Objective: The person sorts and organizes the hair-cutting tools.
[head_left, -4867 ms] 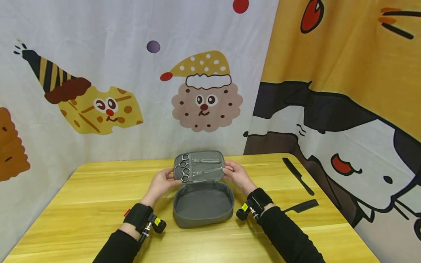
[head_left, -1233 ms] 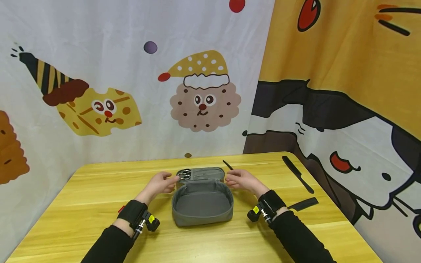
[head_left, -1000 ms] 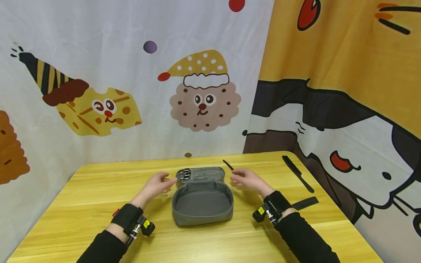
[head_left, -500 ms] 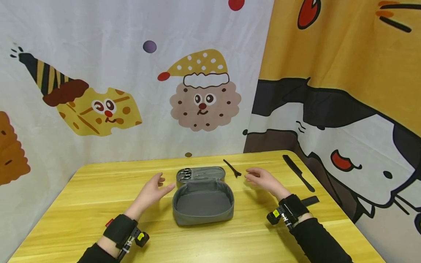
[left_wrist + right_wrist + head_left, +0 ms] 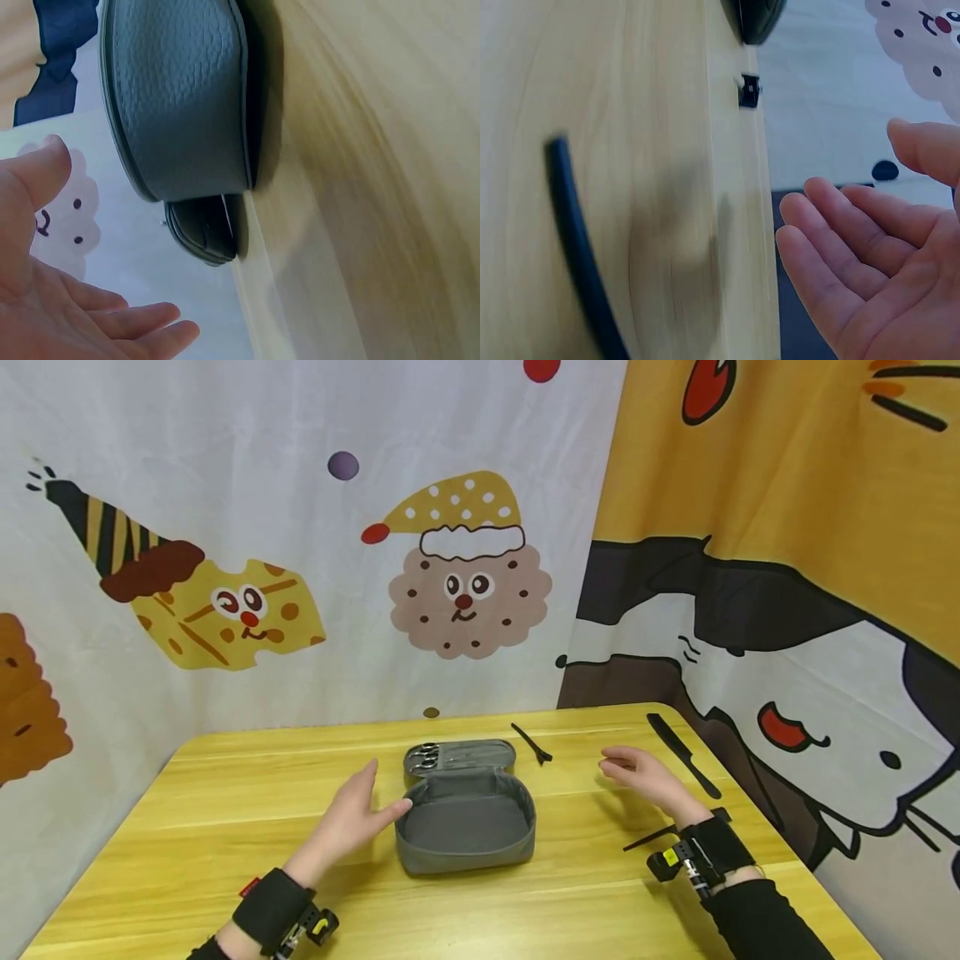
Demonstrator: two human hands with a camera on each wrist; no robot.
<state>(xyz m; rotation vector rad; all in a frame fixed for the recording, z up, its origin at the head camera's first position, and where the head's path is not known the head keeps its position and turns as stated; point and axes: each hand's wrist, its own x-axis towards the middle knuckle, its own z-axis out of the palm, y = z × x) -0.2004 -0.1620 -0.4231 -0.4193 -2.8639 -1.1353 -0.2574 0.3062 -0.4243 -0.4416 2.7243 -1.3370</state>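
A grey zip case stands unzipped on the table, its lid folded back behind it. Two pairs of scissors seem tucked in the lid; only their finger rings show clearly. To the left of the case, my left hand hovers with fingers extended, its thumb overlapping the case's rim in the head view. The left wrist view shows that hand apart from the case wall. My right hand hangs in the air, holding nothing, between a black hair clip and a black comb.
Another comb lies beneath my right wrist, mostly hidden; its thin handle pokes out, and appears in the right wrist view as a dark bar. The wooden table ends at a printed curtain behind.
Earlier both hands held the lid raised; it now lies back. They have let go and spread apart, the right hand moving right and uncovering the hair clip, the left drawing nearer the body.
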